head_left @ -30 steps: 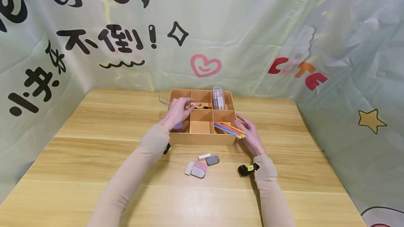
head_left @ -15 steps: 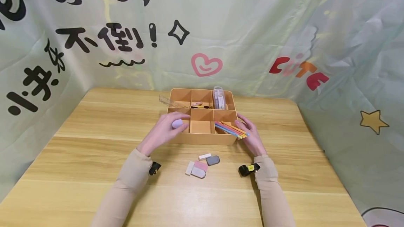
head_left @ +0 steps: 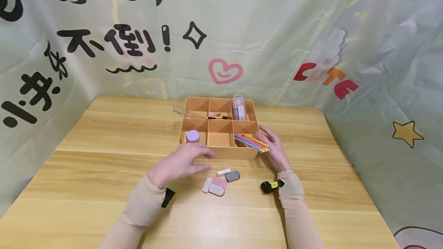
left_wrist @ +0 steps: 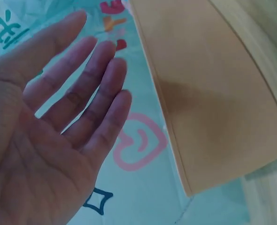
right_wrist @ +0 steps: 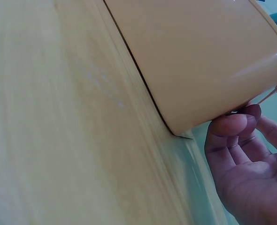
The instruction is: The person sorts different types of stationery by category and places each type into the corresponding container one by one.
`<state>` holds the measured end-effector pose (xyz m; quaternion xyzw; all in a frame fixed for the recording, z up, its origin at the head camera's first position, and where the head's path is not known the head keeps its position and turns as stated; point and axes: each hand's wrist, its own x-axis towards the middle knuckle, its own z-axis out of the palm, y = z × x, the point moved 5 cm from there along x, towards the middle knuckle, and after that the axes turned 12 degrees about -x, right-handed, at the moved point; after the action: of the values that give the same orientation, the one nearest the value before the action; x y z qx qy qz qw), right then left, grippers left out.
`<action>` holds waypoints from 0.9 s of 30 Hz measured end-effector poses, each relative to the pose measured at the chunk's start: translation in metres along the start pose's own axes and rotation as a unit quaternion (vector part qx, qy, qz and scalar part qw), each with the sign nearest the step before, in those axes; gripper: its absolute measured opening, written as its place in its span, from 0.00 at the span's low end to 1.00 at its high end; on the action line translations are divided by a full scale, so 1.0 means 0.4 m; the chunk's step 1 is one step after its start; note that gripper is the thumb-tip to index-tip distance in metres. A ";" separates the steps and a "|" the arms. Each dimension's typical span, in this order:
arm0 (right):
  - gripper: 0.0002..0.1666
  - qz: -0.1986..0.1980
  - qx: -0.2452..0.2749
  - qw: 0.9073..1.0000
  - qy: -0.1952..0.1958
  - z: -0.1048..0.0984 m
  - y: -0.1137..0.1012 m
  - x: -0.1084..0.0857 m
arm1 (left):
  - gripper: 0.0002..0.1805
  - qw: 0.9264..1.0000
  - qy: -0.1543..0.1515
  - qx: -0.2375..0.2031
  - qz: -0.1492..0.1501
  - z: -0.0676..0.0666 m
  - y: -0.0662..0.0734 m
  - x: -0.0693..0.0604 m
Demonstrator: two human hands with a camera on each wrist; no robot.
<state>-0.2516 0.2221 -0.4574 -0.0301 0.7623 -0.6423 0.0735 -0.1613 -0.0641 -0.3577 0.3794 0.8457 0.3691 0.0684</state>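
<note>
A tan storage box (head_left: 221,153) with several compartments stands at the back of the table. My left hand (head_left: 183,162) hovers in front of its front-left corner, holding nothing. In the left wrist view, its fingers (left_wrist: 105,89) are spread and loosely bent beside the box's outer wall (left_wrist: 213,93). My right hand (head_left: 273,147) grips the box's right side near the front corner; in the right wrist view its curled fingers (right_wrist: 227,126) touch the wall. A lilac round-topped item (head_left: 192,136) sits in the front-left compartment. Several coloured pencils (head_left: 252,142) lean out of the front-right one.
In front of the box lie erasers: a white one (head_left: 223,172), a grey-sleeved one (head_left: 232,176), and a group with a pink one (head_left: 219,181). A clear ruler (head_left: 187,112), pencil (head_left: 218,117) and clear case (head_left: 239,107) are in the back row. Printed cloth hangs behind.
My left hand left the back compartments, passed over the lilac item, and came down in front of the box. The ruler and pencil came into full view. My right hand stayed put.
</note>
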 end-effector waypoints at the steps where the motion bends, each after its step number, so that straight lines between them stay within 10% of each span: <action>1: 0.35 0.000 0.000 1.000 0.000 0.000 0.000 0.000 | 0.15 1.000 -0.010 0.003 0.001 0.008 0.003 -0.001; 15: 0.35 0.005 0.000 1.000 0.001 0.002 0.000 0.000 | 0.13 0.991 -0.128 -0.021 -0.040 0.136 0.011 0.017; 27: 0.35 -0.002 -0.002 1.000 0.002 0.002 0.002 0.001 | 0.20 0.989 -0.128 -0.003 -0.075 0.174 -0.017 0.018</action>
<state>-0.2521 0.2215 -0.4586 -0.0306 0.7636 -0.6411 0.0708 -0.1428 -0.0222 -0.4109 0.3584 0.8553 0.3135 0.2044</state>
